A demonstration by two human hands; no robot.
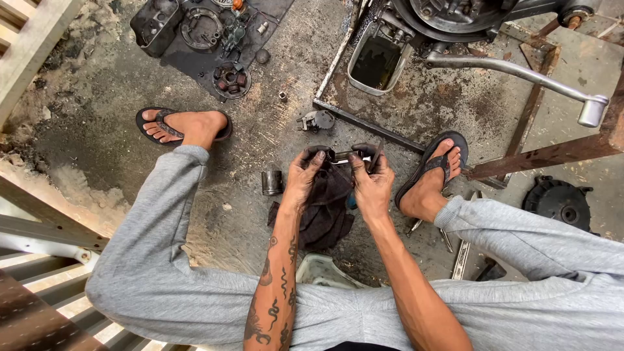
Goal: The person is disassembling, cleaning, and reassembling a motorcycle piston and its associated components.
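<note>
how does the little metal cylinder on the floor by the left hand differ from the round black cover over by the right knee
The metal cylinder is small, grey and shiny, and stands upright; the black cover is much wider, flat, dark and dull, and lies face up.

The cylinder sits close beside the left hand and the dark rag; the cover lies apart, beyond the right foot.

Both are round parts resting loose on the stained concrete floor, untouched by either hand.
</note>
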